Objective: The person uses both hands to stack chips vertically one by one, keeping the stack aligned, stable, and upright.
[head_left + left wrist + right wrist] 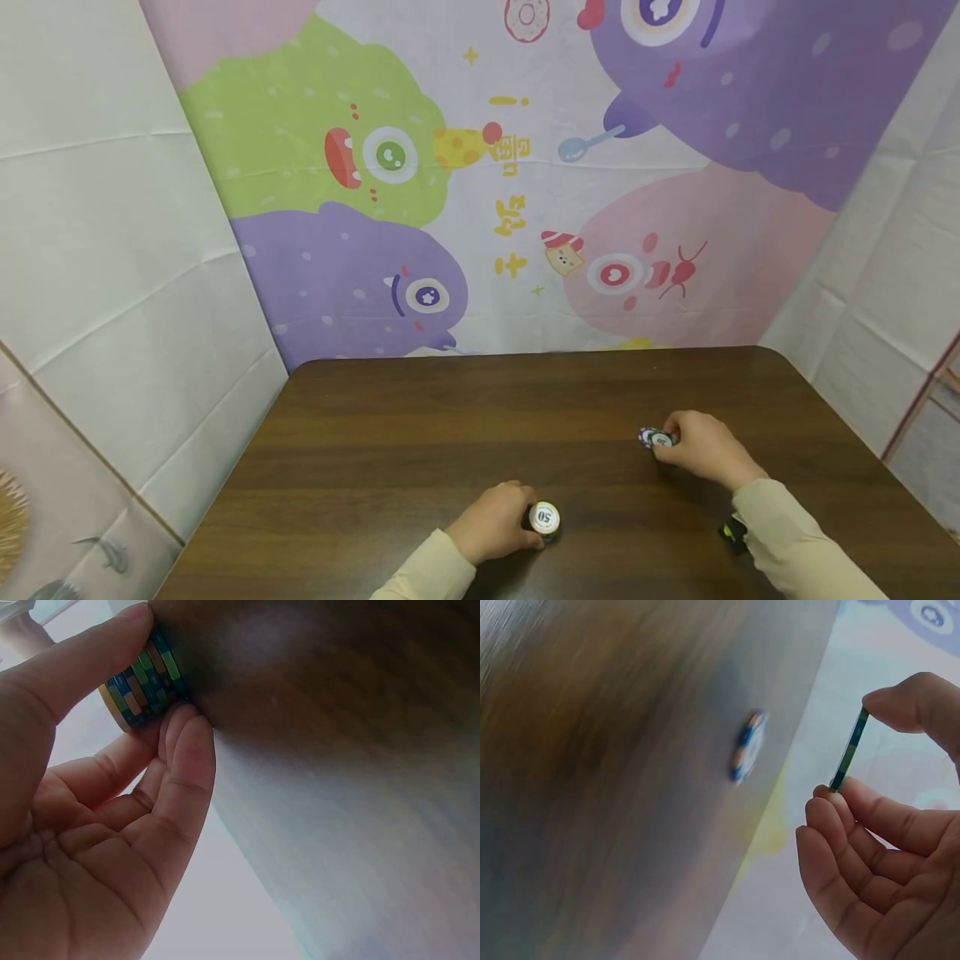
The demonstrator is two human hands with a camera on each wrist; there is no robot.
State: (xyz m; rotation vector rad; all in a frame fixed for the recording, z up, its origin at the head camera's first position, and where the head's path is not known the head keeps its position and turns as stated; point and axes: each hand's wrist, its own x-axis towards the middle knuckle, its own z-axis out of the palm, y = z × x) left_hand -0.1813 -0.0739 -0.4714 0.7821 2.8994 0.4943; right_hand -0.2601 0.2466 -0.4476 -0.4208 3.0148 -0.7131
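My left hand point(495, 523) grips a short stack of poker chips point(544, 518) near the front of the table, thumb on one side and fingers on the other. A "50" shows on the stack's pale top face, and its edges point(150, 686) are striped green, blue and tan. Farther right, my right hand point(708, 450) pinches one green-edged poker chip point(850, 748) by its rim between thumb and fingertips. Just beyond that chip, a blue-and-white poker chip point(748, 748) lies on the table; the right wrist view shows the two apart.
The brown wooden table point(420, 425) reaches back to a cloth point(480, 317) printed with cartoon monsters. A small black and yellow-green thing point(732, 535) lies by the right sleeve, partly hidden by it. Pale curtains point(127, 208) hang at both sides.
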